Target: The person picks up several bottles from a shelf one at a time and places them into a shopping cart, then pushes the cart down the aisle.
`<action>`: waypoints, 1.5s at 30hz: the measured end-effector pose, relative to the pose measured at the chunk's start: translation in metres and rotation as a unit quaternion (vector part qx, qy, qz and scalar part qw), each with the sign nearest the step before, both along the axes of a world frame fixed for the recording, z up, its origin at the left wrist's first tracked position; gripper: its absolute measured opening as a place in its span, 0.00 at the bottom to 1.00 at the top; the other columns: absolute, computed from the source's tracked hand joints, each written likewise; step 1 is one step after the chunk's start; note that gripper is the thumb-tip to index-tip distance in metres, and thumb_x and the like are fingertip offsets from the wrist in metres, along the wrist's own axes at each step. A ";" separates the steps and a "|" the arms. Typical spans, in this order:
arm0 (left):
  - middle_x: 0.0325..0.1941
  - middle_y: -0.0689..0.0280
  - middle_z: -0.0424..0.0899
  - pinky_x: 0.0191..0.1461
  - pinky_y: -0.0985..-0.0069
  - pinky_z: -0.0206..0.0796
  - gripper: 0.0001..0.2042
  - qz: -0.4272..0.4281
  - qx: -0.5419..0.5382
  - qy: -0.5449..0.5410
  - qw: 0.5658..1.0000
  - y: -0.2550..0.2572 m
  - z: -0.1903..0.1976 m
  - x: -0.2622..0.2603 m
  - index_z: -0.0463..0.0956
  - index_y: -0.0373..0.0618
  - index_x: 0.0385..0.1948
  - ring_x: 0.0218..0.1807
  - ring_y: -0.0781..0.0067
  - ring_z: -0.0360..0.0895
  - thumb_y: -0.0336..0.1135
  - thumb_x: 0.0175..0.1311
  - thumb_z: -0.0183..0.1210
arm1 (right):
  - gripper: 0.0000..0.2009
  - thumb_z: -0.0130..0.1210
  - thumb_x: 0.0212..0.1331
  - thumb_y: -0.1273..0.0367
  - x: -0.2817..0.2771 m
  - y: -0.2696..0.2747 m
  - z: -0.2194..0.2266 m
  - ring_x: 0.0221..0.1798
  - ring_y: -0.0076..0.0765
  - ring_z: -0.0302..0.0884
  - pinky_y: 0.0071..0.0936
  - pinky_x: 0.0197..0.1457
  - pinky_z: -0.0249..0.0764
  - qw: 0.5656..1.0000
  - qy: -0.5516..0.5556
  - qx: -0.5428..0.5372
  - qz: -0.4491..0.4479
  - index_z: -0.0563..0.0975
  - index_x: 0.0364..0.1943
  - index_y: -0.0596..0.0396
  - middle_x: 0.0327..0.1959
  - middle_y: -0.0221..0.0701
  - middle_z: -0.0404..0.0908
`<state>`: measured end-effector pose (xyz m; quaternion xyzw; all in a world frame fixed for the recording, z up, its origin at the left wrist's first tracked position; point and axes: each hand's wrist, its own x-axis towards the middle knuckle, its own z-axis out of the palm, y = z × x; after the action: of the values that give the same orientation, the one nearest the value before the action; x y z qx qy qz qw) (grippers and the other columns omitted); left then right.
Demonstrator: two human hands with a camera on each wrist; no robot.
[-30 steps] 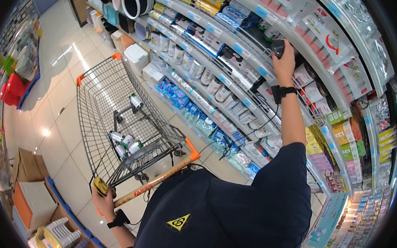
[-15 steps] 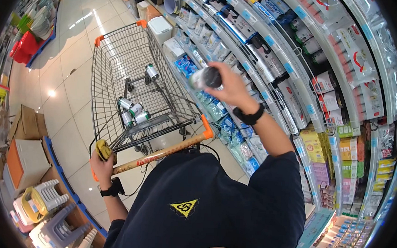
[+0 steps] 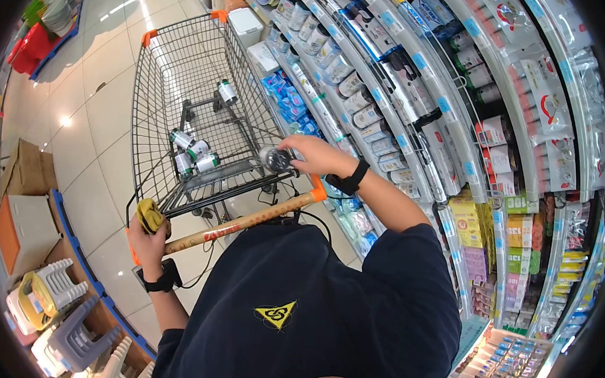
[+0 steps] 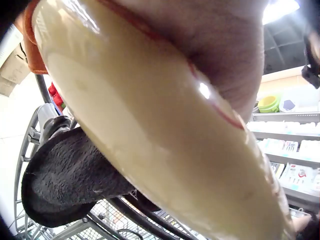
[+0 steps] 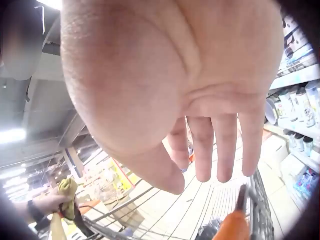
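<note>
Thing in play: small cylindrical container (image 3: pixel 275 159), dark glossy round end facing the camera, streaked with grey highlights, paler body peeking out at its left edge; label too blurred to read. Located at the handle end of the cart (image 3: pixel 185 26), over the basket on its right side, right by the fingertips of the right hand (image 3: pixel 318 157); can't tell from the head view whether they touch it. Right wrist view: right-hand fingers stretched out, thumb set wide of them, gap between; a dark shiny shape shows low down, partly behind the orange corner piece (image 3: pixel 318 188). Left hand (image 3: pixel 150 241) at the far left end of the handle (image 3: pixel 273 210), fingers curled around a mustard-yellow cloth item (image 3: pixel 150 216); left wrist view has palm against the glossy cream handle, plus a black fuzzy flap (image 4: pixel 70 177) hanging just beyond it. Down in the basket: four similar-sized containers (image 3: pixel 207 162) bunched near the handle end, lying at mixed angles, whitish bodies, green showing at some ends; one more container (image 3: pixel 227 92) apart from them, farther up, whitish with a dark green end. Stocked shelves (image 3: pixel 384 100) run along the right side, pale tile floor (image 3: pixel 106 118) on the left.
</note>
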<state>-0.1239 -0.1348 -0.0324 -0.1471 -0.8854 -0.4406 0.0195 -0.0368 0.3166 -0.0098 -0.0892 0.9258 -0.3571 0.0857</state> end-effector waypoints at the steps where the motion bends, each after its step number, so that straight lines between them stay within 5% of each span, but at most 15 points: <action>1: 0.34 0.59 0.82 0.46 0.72 0.72 0.16 -0.005 0.001 0.000 1.000 0.000 0.002 0.000 0.77 0.35 0.43 0.36 0.66 0.80 0.31 0.53 0.66 | 0.18 0.57 0.51 0.75 0.004 0.007 0.003 0.53 0.51 0.76 0.42 0.56 0.73 1.000 0.000 0.001 -0.005 0.74 0.49 0.56 0.49 0.41 0.78; 7: 0.38 0.56 0.85 0.48 0.68 0.72 0.19 0.005 0.010 0.000 1.000 -0.003 -0.010 -0.001 0.78 0.37 0.46 0.40 0.59 0.83 0.28 0.50 0.68 | 0.12 0.59 0.56 0.68 0.032 0.095 0.064 0.49 0.45 0.80 0.39 0.52 0.75 0.955 0.155 0.116 -0.226 0.80 0.44 0.54 0.44 0.38 0.83; 12: 0.36 0.57 0.83 0.47 0.69 0.72 0.18 -0.028 -0.030 0.023 0.999 -0.005 -0.008 -0.004 0.77 0.34 0.46 0.39 0.62 0.81 0.30 0.54 0.68 | 0.08 0.62 0.56 0.66 0.065 0.219 0.137 0.38 0.33 0.84 0.29 0.41 0.77 0.763 0.365 0.142 -0.514 0.82 0.33 0.54 0.32 0.33 0.85; 17: 0.37 0.56 0.82 0.47 0.70 0.71 0.18 0.000 -0.021 -0.001 1.000 -0.004 -0.015 -0.001 0.76 0.33 0.48 0.39 0.66 0.79 0.32 0.58 0.67 | 0.19 0.68 0.50 0.64 0.100 0.388 0.156 0.48 0.40 0.82 0.33 0.55 0.74 0.600 0.443 0.045 -0.665 0.81 0.44 0.60 0.44 0.41 0.85; 18: 0.37 0.58 0.82 0.47 0.70 0.71 0.19 0.002 -0.074 0.036 0.997 -0.004 -0.013 -0.001 0.76 0.33 0.50 0.39 0.70 0.78 0.32 0.59 0.66 | 0.19 0.69 0.49 0.69 0.100 0.389 0.164 0.42 0.32 0.78 0.31 0.45 0.74 0.571 0.469 0.061 -0.671 0.80 0.47 0.55 0.43 0.32 0.83; 21: 0.38 0.58 0.83 0.46 0.71 0.72 0.19 0.022 -0.059 -0.055 0.997 0.001 -0.005 0.001 0.75 0.32 0.51 0.40 0.71 0.79 0.31 0.60 0.66 | 0.23 0.70 0.47 0.68 0.118 0.432 0.169 0.42 0.32 0.75 0.31 0.43 0.71 0.618 0.405 0.032 -0.673 0.78 0.50 0.55 0.46 0.32 0.81; 24: 0.38 0.58 0.83 0.44 0.73 0.72 0.21 0.017 -0.075 -0.023 0.997 -0.013 -0.029 0.000 0.74 0.31 0.53 0.39 0.70 0.79 0.31 0.60 0.66 | 0.30 0.65 0.54 0.60 0.142 0.465 0.179 0.60 0.38 0.69 0.42 0.55 0.70 0.667 0.283 0.101 -0.682 0.72 0.62 0.49 0.60 0.36 0.73; 27: 0.41 0.57 0.83 0.47 0.73 0.73 0.21 0.007 -0.120 -0.038 0.992 -0.032 -0.034 -0.006 0.73 0.31 0.55 0.41 0.69 0.79 0.27 0.61 0.64 | 0.33 0.63 0.57 0.58 0.118 0.408 0.209 0.77 0.42 0.51 0.53 0.69 0.62 0.627 0.188 -0.024 -0.755 0.65 0.68 0.42 0.74 0.35 0.58; 33: 0.42 0.56 0.83 0.49 0.73 0.74 0.20 0.022 -0.105 -0.060 0.992 -0.059 -0.053 -0.001 0.71 0.27 0.56 0.40 0.69 0.80 0.22 0.62 0.62 | 0.34 0.63 0.58 0.54 0.115 0.452 0.214 0.73 0.43 0.60 0.49 0.66 0.66 0.676 0.093 0.025 -0.731 0.65 0.69 0.44 0.70 0.35 0.66; 35: 0.27 0.62 0.85 0.29 0.71 0.73 0.15 0.024 -0.153 0.121 0.981 0.023 0.007 -0.010 0.81 0.37 0.34 0.23 0.68 0.80 0.39 0.54 0.72 | 0.32 0.62 0.59 0.54 0.108 0.445 0.216 0.69 0.42 0.66 0.42 0.64 0.69 0.630 0.071 0.010 -0.773 0.67 0.67 0.48 0.68 0.38 0.68; 36: 0.27 0.62 0.85 0.29 0.71 0.73 0.15 0.027 -0.152 0.119 0.981 0.024 0.006 -0.008 0.81 0.37 0.34 0.23 0.68 0.80 0.39 0.54 0.72 | 0.35 0.64 0.58 0.54 0.150 0.536 0.209 0.70 0.45 0.64 0.45 0.66 0.68 0.677 -0.004 0.149 -0.721 0.66 0.69 0.46 0.69 0.39 0.67; 39: 0.30 0.60 0.86 0.32 0.72 0.75 0.20 0.034 -0.124 0.107 0.986 -0.002 -0.013 -0.006 0.80 0.35 0.41 0.27 0.68 0.81 0.41 0.53 0.73 | 0.34 0.67 0.54 0.55 0.136 0.507 0.213 0.60 0.43 0.72 0.31 0.57 0.74 0.643 0.070 0.099 -0.756 0.70 0.64 0.49 0.59 0.38 0.74; 41: 0.40 0.59 0.82 0.39 0.79 0.73 0.18 0.059 -0.024 -0.083 0.994 -0.047 -0.055 0.003 0.72 0.29 0.56 0.35 0.75 0.77 0.23 0.65 0.60 | 0.33 0.68 0.53 0.58 0.131 0.493 0.215 0.57 0.42 0.73 0.32 0.54 0.77 0.640 0.043 0.130 -0.756 0.70 0.64 0.51 0.58 0.38 0.74; 43: 0.42 0.58 0.82 0.49 0.75 0.73 0.20 0.051 -0.064 -0.043 0.996 -0.048 -0.054 0.002 0.71 0.27 0.56 0.39 0.71 0.79 0.24 0.64 0.61 | 0.30 0.66 0.54 0.61 0.121 0.456 0.218 0.58 0.43 0.73 0.40 0.53 0.80 0.629 0.063 0.051 -0.774 0.71 0.62 0.53 0.60 0.40 0.71; 45: 0.42 0.59 0.82 0.48 0.75 0.72 0.20 0.065 -0.064 -0.066 0.994 -0.052 -0.059 0.002 0.71 0.28 0.56 0.40 0.70 0.79 0.25 0.63 0.62 | 0.35 0.68 0.51 0.64 0.124 0.444 0.222 0.59 0.46 0.73 0.42 0.50 0.84 0.699 0.037 0.013 -0.714 0.67 0.65 0.54 0.63 0.43 0.68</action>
<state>-0.1217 -0.1864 -0.0918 -0.0609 -0.9188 -0.3895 -0.0195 0.0875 0.7610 0.2124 0.5870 0.7182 -0.2956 -0.2284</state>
